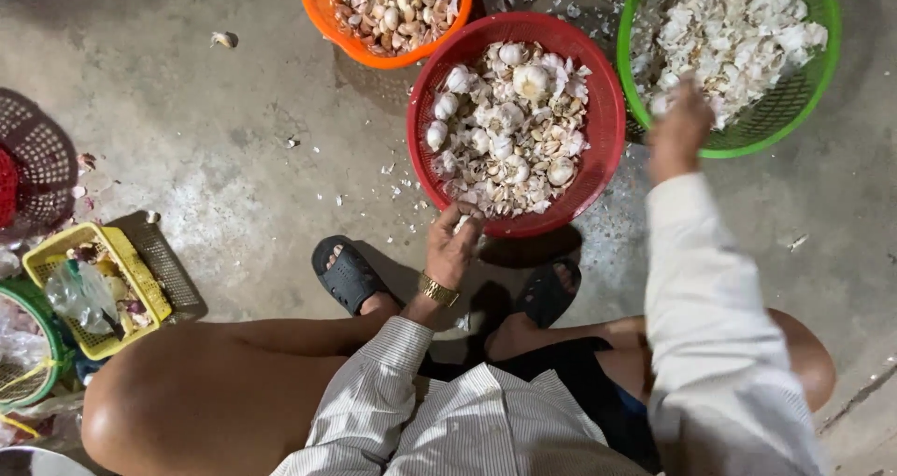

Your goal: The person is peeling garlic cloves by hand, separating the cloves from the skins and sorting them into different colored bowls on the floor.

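Squatting on a concrete floor (234,140) in black sandals, a person in a striped shirt works among baskets of garlic. At far left sit a dark red basket (37,163) and, below it, a yellow crate (131,270) holding a crumpled plastic bag, with a green basket (42,331) at the frame's edge. A stray clove (223,39) lies alone on the floor above them. Toward the top centre, an orange basket (322,14) holds separated cloves. The left hand (454,242) (a gold watch (437,290) on its wrist) hovers at the near rim of the red basket (607,112), fingers pinched around a small white piece of garlic (462,222). That red basket is heaped with whole bulbs, loose cloves and skins. Papery scraps dot the floor around it. The right hand (679,128), blurred by motion, reaches over the near rim of the green bowl (804,93) at upper right, which is piled with white garlic skins (738,28); whether its fingers are clenched or loose cannot be told.
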